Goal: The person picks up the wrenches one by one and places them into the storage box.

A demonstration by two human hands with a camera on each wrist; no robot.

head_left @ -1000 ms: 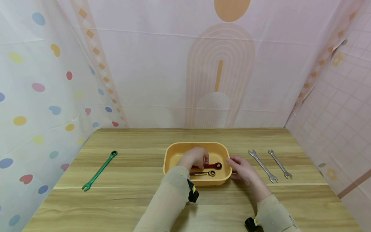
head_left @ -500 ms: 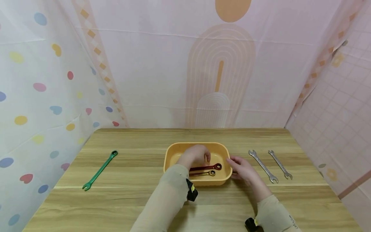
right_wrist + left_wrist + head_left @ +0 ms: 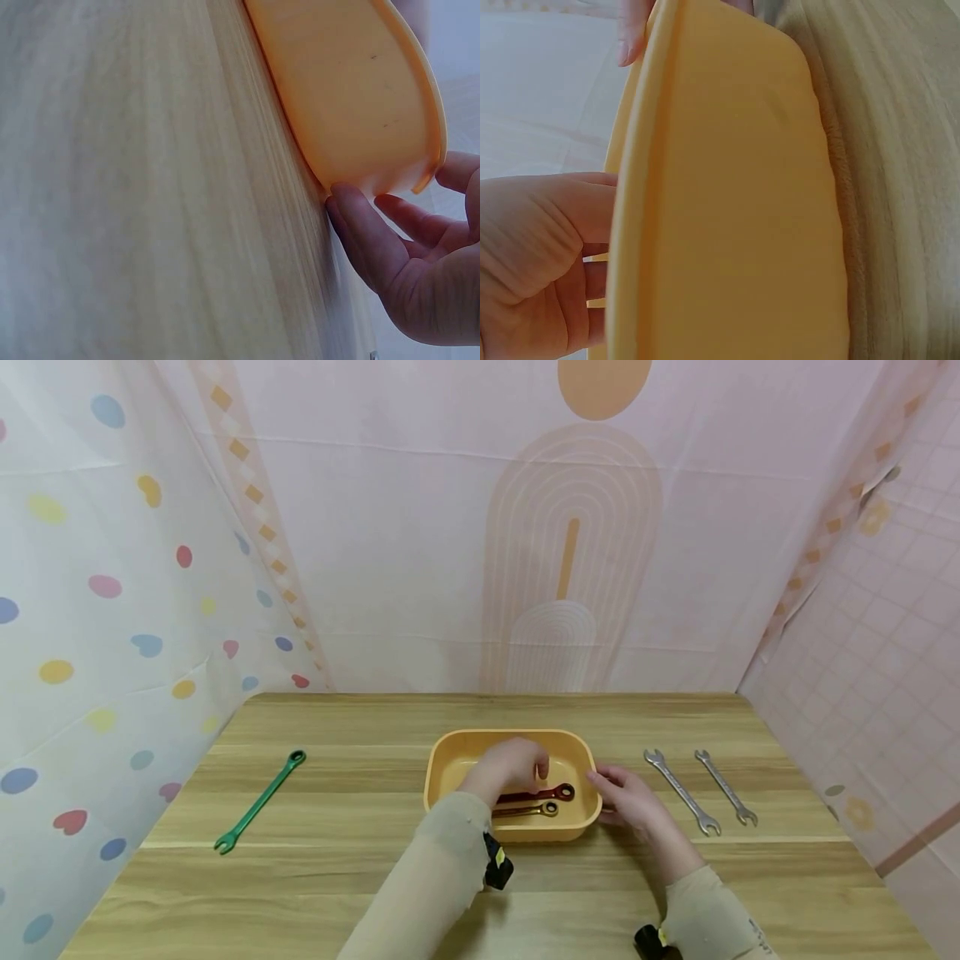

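Note:
In the head view, a yellow plastic tub (image 3: 517,835) stands mid-table. A red ratchet wrench (image 3: 555,793) and a gold ratchet wrench (image 3: 534,810) lie inside, side by side, their left ends hidden by my left arm. My left hand (image 3: 516,763) reaches into the tub just above the red wrench, fingers loosely bent. In the left wrist view, the tub's wall covers that hand's fingertips. My right hand (image 3: 628,795) holds the tub's right end. The right wrist view has its thumb at the rim and its other fingers (image 3: 367,232) against the lower outer wall.
A green ratchet wrench (image 3: 259,802) lies on the left of the wooden table (image 3: 360,727). Two silver open-end wrenches lie to the right: a larger one (image 3: 682,792) and a smaller one (image 3: 726,787). Patterned cloth (image 3: 405,568) hangs behind and at both sides.
My left hand's fingers have come up off the red wrench and shifted slightly right, showing more of it. My right hand and the tub have stayed in place.

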